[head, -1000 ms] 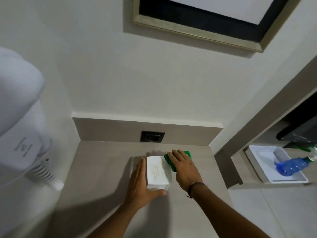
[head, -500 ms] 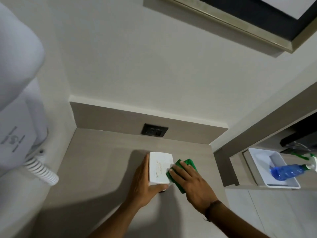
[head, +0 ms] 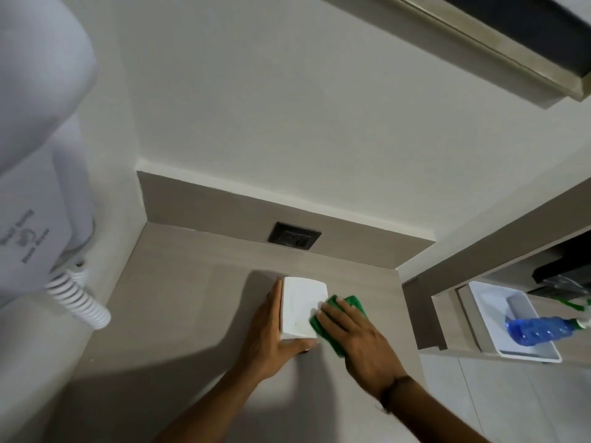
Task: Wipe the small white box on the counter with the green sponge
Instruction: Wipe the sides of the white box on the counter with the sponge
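The small white box (head: 300, 306) stands on the grey-brown counter (head: 179, 302), near its middle. My left hand (head: 268, 334) clasps the box's left side, thumb hooked under its near edge. The green sponge (head: 343, 310) lies flat against the box's right side and right top edge. My right hand (head: 358, 338) presses down on the sponge, fingers spread over it, so only the sponge's far and left edges show.
A black wall socket (head: 294, 240) sits in the backsplash behind the box. A white wall-mounted hair dryer (head: 35, 174) with a coiled cord (head: 80, 298) hangs at the left. To the right, a white tray (head: 489, 318) holds a blue bottle (head: 540, 327). A framed picture (head: 479, 30) hangs above.
My right hand has drawn the sponge from the box's far right corner toward me along its right side. My left hand has stayed clasped on the box. The view has tilted down and left.
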